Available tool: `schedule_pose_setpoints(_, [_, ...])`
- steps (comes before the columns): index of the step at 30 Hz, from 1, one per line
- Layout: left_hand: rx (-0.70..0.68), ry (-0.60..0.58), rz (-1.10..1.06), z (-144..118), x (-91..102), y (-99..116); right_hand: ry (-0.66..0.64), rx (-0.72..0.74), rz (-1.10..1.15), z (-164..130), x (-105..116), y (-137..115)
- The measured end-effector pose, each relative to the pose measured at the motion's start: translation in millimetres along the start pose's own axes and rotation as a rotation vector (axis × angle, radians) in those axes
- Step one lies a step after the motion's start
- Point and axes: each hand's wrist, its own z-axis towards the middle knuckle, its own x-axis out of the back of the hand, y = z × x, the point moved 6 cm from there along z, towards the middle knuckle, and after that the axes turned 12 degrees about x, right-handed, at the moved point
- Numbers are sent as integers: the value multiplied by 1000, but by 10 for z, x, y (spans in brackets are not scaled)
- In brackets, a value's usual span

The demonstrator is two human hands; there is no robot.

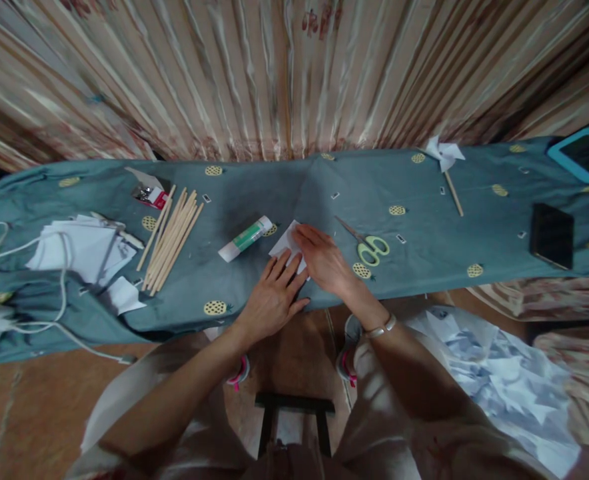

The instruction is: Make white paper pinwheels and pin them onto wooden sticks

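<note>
A small piece of white paper (285, 244) lies on the green cloth in front of me, partly covered by both hands. My left hand (270, 299) rests on its near left side, open with the fingers spread. My right hand (320, 257) lies flat across its right side, fingers stretched out, a bangle on the wrist. Just left of the paper is a glue stick (247, 237) with a green label. Scissors (369, 245) with light green handles sit to the right, apart from my hand.
Wooden sticks (174, 243), a red box (155, 197), stacked paper (77, 250) and a white cable (64, 287) occupy the left. Rightward are a paper pinwheel (444, 157), a black phone-like object (553, 237) and a blue-framed device (587, 155). A bag of paper scraps (509, 387) stands below.
</note>
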Motion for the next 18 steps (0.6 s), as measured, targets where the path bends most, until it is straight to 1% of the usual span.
schedule_pose_setpoints(2, [-1, -1, -16, -3, -5, -2, -5, -20, -5, 47, -8, 44])
schedule_pose_setpoints(4, [-16, 16, -52, -4, 28, -14, 11, -41, 0, 77, 12, 71])
schedule_pose_setpoints(5, [-29, 38, -80, -4, 71, -33, 27, -47, 10, 87, 29, 76])
schedule_pose_setpoints(7, [-40, 114, -145, -2, 214, -132, 78, -62, 36, 95, 71, 81])
schedule_pose_setpoints(8, [-27, 171, -174, 0, 313, -218, 107, -75, 49, 94, 93, 85])
schedule_pose_setpoints(9, [22, 234, -193, 2, 417, -340, 135, -91, 59, 90, 113, 90])
schedule_pose_setpoints(10, [83, 290, -200, 1, 514, -477, 162, -108, 66, 82, 133, 97])
schedule_pose_setpoints(12, [256, 392, -184, -16, 672, -782, 210, -138, 77, 62, 163, 113])
schedule_pose_setpoints(13, [339, 404, -164, -25, 706, -920, 233, -148, 81, 51, 173, 120])
schedule_pose_setpoints(14, [401, 391, -145, -31, 711, -1033, 258, -152, 87, 41, 179, 127])
schedule_pose_setpoints(15, [445, 338, -132, -26, 678, -1122, 282, -154, 94, 31, 182, 135])
schedule_pose_setpoints(18, [501, 244, -113, -4, 571, -1261, 339, -142, 109, 18, 171, 145])
